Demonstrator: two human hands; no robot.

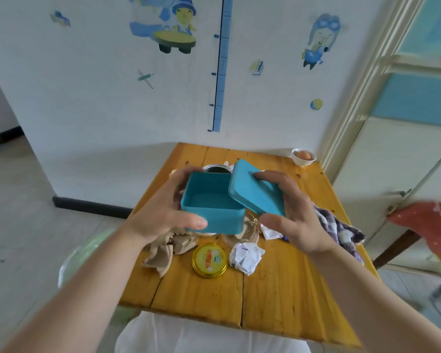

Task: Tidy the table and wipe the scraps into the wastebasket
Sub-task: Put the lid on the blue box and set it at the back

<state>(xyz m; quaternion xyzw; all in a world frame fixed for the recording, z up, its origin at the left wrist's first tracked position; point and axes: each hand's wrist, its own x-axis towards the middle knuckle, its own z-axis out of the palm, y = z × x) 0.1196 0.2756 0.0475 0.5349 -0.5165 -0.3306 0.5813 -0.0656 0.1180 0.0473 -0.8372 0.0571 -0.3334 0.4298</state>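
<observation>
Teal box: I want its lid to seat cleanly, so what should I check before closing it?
1. Left hand grips teal box: ok.
2. Right hand holds lid: ok.
3. Teal box inside is empty: ok.
4. Lid square over teal box: not ok; it is tilted and sits at the right edge.
5. Scraps cleared: not ok; crumpled paper lies on the table.

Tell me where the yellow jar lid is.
Head view, centre: the yellow jar lid lies on the wooden table, between crumpled brown scraps at left and a white paper ball at right.
</observation>
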